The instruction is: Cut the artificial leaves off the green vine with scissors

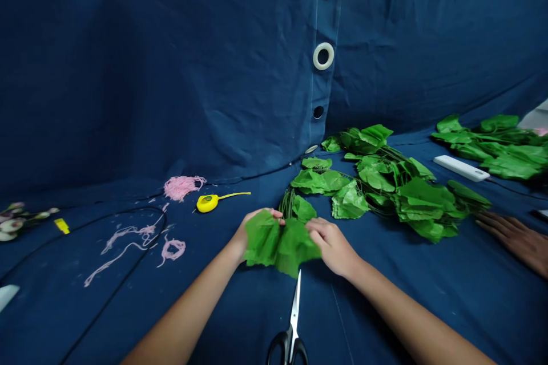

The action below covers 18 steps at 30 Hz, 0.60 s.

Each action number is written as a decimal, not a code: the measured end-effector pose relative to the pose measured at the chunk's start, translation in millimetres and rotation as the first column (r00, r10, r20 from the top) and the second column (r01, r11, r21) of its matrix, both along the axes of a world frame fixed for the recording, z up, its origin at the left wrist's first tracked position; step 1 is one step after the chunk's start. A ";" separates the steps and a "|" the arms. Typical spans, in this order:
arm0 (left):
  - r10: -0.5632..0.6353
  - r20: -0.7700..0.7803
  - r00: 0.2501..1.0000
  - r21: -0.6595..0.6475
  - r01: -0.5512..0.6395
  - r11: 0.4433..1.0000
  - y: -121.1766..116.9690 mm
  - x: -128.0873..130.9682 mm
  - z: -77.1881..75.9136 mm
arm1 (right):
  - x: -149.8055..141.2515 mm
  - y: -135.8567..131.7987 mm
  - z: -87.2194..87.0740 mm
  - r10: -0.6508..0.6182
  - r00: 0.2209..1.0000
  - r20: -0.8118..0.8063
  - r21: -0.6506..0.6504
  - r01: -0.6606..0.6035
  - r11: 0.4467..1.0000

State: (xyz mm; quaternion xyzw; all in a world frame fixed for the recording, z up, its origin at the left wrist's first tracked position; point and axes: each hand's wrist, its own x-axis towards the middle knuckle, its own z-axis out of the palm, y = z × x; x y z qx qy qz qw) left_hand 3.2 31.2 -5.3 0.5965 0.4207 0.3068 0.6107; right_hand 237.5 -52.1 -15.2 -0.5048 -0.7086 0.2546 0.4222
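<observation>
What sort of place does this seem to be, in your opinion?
It is probably a handicraft workspace: artificial leaves, scissors and pink yarn lie on a blue cloth.

Left hand (259, 229) and right hand (331, 246) curl inward, close together at 12 o'clock; left forearm (184, 313) rises from 7 o'clock, right forearm (411, 313) from 5 o'clock.
</observation>
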 end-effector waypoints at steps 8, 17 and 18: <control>0.062 -0.424 0.903 0.425 0.138 0.895 -17.3 9.3 22.9 | 4.1 -0.5 9.9 -0.114 0.993 0.010 0.006 0.114 0.993; 0.283 -0.676 0.680 0.616 0.311 0.724 -33.7 16.4 45.3 | -20.6 -16.3 4.4 0.178 0.933 0.312 0.099 -0.218 0.971; 0.260 -0.693 0.672 0.587 0.318 0.744 -33.0 15.6 44.8 | -20.2 -17.2 8.2 0.159 0.927 0.339 0.111 -0.207 0.972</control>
